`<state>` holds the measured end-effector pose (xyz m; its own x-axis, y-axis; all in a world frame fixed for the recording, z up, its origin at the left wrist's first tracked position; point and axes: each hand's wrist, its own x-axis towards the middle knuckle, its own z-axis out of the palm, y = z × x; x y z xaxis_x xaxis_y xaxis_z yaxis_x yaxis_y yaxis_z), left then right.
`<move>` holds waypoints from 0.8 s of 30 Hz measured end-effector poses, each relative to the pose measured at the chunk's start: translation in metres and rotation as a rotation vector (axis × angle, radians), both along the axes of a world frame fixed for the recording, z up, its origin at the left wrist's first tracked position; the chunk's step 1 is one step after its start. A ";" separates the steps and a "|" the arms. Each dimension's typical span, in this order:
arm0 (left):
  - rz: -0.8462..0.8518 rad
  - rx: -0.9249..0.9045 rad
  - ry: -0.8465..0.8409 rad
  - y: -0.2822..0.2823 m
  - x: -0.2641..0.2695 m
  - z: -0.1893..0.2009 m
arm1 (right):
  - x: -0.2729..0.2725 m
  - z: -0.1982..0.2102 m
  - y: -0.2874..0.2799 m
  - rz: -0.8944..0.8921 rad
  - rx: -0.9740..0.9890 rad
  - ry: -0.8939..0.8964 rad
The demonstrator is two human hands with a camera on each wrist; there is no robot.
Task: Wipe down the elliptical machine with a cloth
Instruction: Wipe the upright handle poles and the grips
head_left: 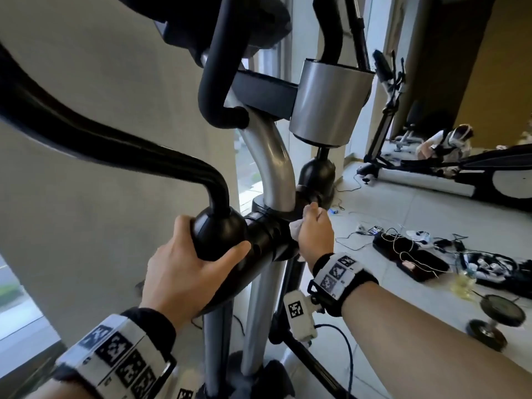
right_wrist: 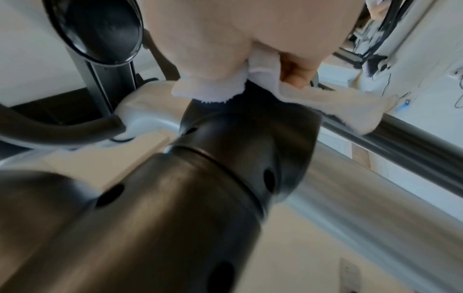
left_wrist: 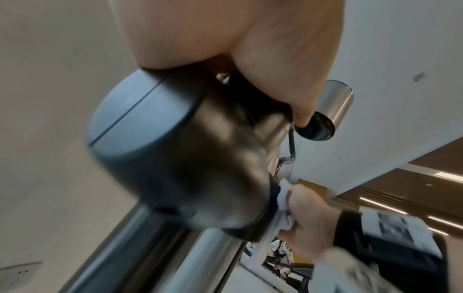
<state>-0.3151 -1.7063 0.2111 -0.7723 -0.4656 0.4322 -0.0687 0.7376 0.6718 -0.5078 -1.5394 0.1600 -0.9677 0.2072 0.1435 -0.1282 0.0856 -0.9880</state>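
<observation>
The elliptical machine [head_left: 273, 168] fills the middle of the head view, with black handlebars, a silver post and a black pivot housing [head_left: 267, 234]. My left hand [head_left: 187, 263] grips the black round joint cap [head_left: 218, 234] at the base of the left handlebar; the same cap [left_wrist: 160, 158] fills the left wrist view. My right hand [head_left: 313, 231] holds a white cloth [head_left: 296, 230] bunched in its fingers and presses it against the right side of the housing. The cloth [right_wrist: 250, 85] hangs from the fist over the black housing [right_wrist: 238, 148] in the right wrist view.
A wall stands close on the left and a window behind the machine. Cables, black cases and small devices [head_left: 417, 254] litter the tiled floor at right, beside a dumbbell [head_left: 495, 321]. Farther back are another machine [head_left: 431, 174] and a crouching person [head_left: 443, 145].
</observation>
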 end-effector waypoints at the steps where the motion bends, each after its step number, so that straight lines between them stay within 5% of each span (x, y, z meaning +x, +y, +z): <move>1: 0.010 0.031 -0.026 0.000 -0.003 0.006 | 0.004 -0.001 0.001 -0.007 0.028 0.003; 5: 0.019 0.105 -0.097 0.004 -0.017 0.025 | 0.004 0.016 0.011 0.026 0.028 0.051; 10: 0.081 0.153 0.098 0.020 -0.022 0.015 | 0.010 0.014 0.006 0.135 -0.113 0.040; 18: 0.187 0.131 0.154 0.025 -0.030 0.010 | -0.019 0.013 0.030 -0.005 0.116 0.103; 24: 0.229 0.110 0.143 0.026 -0.031 0.008 | -0.041 0.028 0.027 0.154 0.238 0.152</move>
